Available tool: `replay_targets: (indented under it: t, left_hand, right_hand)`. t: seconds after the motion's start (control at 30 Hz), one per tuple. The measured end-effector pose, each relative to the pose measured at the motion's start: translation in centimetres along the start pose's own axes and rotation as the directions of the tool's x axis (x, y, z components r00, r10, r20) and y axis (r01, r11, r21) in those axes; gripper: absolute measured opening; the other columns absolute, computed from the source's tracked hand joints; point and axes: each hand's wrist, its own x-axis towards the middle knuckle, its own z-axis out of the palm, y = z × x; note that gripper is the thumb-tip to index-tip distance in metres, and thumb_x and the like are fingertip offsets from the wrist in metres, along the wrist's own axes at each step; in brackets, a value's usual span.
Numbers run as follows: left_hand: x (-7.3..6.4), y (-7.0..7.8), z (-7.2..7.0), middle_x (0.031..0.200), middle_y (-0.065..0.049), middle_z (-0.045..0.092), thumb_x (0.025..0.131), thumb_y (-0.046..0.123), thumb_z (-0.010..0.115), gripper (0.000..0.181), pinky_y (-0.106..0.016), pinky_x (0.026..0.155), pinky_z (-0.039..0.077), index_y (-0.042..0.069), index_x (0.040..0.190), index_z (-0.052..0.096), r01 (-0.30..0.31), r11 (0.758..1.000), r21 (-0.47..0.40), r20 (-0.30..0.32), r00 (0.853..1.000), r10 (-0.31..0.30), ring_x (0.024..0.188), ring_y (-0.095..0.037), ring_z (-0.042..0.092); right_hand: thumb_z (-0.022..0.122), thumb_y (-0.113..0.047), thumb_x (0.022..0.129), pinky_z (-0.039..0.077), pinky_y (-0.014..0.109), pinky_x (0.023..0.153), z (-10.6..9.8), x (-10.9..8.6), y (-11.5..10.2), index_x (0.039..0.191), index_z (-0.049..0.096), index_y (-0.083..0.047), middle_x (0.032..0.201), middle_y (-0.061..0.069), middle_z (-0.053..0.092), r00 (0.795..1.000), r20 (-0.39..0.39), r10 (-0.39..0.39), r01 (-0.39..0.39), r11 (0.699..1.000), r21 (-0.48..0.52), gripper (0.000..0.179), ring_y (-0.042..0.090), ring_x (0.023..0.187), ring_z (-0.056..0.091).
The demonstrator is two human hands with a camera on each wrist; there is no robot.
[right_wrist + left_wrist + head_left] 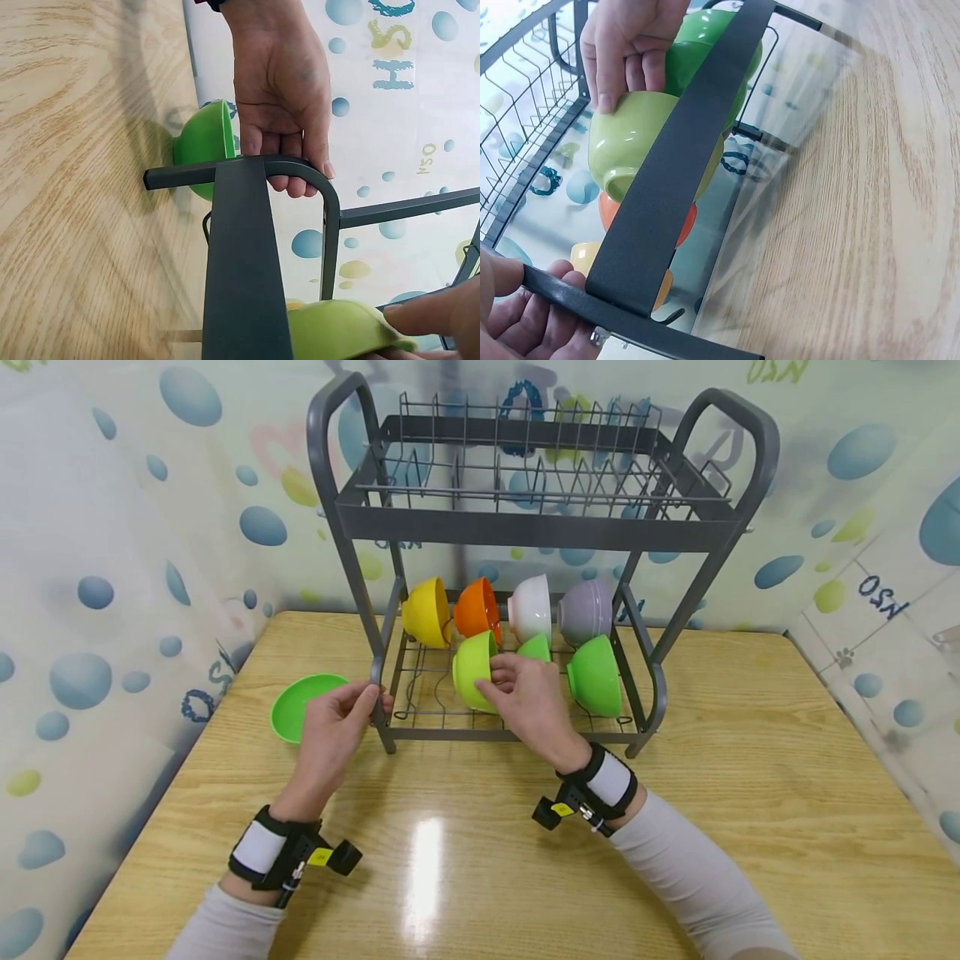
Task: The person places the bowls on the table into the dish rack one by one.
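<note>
On the lower shelf of a grey two-tier dish rack [525, 527], my right hand [534, 702] pinches a yellow-green bowl [471, 672] by its rim, thumb outside. The bowl lies on its side in the front row, its base facing left. My left hand [330, 727] grips the rack's left front leg, fingers curled around the bar, as the left wrist view also shows. Right of the held bowl stand a green bowl [536, 647], partly hidden by my right hand, and another green bowl [596, 681].
Behind are yellow [426, 612], orange [476, 607], white [530, 608] and purple [586, 612] bowls, all tipped on their sides. A green bowl [291, 710] sits on the wooden table [750, 760] left of the rack. The upper tier holds wire dividers. Patterned wall covering stands behind.
</note>
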Motion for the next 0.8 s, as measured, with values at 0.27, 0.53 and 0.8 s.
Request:
replay_targets:
  t: [0.27, 0.53, 0.8]
  left_hand:
    - [0.0, 0.0, 0.1, 0.103, -0.021, 0.070, 0.096, 0.034, 0.053, 0.043, -0.019, 0.075, 0.053, -0.004, 0.113, 0.065, 0.003, 1.000, -0.005, 0.000, 1.000, -0.003, 0.089, -0.010, 0.068]
    - [-0.1, 0.0, 0.1, 0.102, -0.019, 0.070, 0.096, 0.034, 0.053, 0.044, -0.019, 0.076, 0.053, -0.004, 0.114, 0.064, 0.001, 1.000, 0.003, 0.002, 1.000, -0.001, 0.090, -0.012, 0.067]
    - [-0.1, -0.1, 0.1, 0.100, -0.015, 0.071, 0.096, 0.035, 0.053, 0.046, -0.020, 0.077, 0.053, -0.006, 0.114, 0.064, -0.007, 1.000, 0.001, 0.001, 1.000, 0.007, 0.090, -0.012, 0.067]
  right_hand:
    - [0.071, -0.021, 0.085, 0.058, 0.028, 0.071, -1.5, -0.6, -0.1, 0.114, 0.067, -0.003, 0.098, 0.010, 0.074, 0.999, 0.007, -0.042, 0.042, 0.998, -0.040, 0.034, 0.016, 0.081, 0.072]
    - [0.070, -0.022, 0.086, 0.058, 0.029, 0.069, -4.0, -2.7, 0.8, 0.115, 0.066, -0.003, 0.102, 0.012, 0.074, 0.996, 0.041, -0.084, 0.087, 0.992, -0.088, 0.035, 0.016, 0.080, 0.072]
    - [0.073, -0.025, 0.083, 0.058, 0.033, 0.072, -5.3, -5.6, 3.6, 0.103, 0.073, -0.007, 0.097, 0.007, 0.075, 0.942, 0.016, -0.336, 0.323, 0.890, -0.323, 0.027, 0.017, 0.084, 0.071]
